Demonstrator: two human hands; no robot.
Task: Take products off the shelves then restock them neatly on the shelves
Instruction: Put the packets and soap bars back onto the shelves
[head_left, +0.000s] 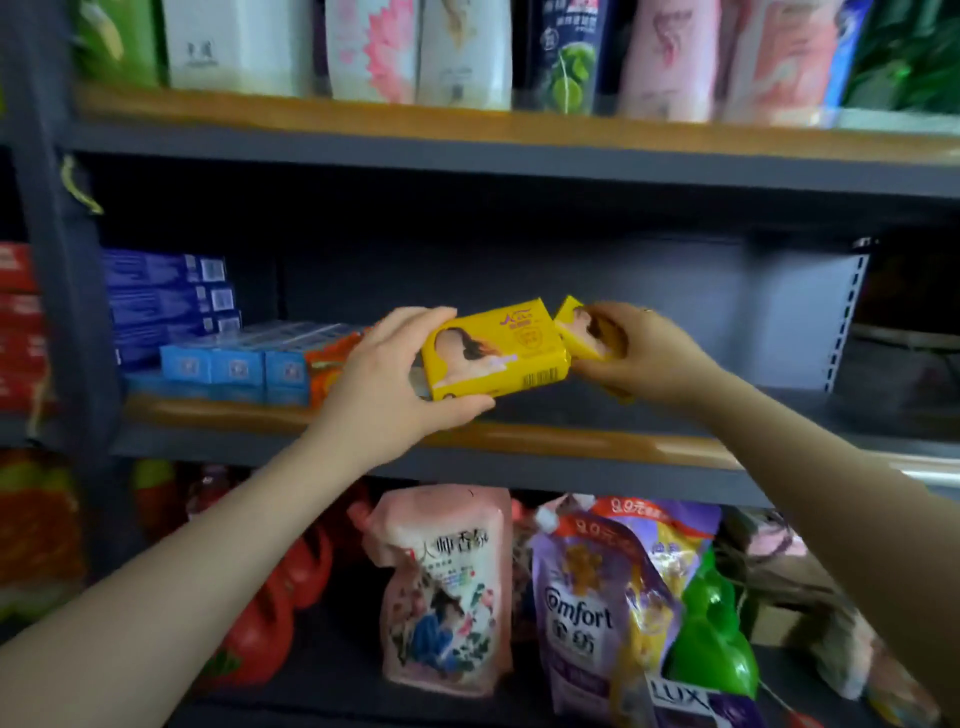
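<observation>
My left hand grips a yellow soap box, long axis left-right; my right hand fingers pinch a second yellow box above the middle shelf.

Both bare forearms are extended forward and upward, converging toward the middle. The left hand is held with the thumb below and the fingers curled over the top of a yellow box. The right hand is closed in a pinching grip round a second yellow box, knuckles outward.
</observation>
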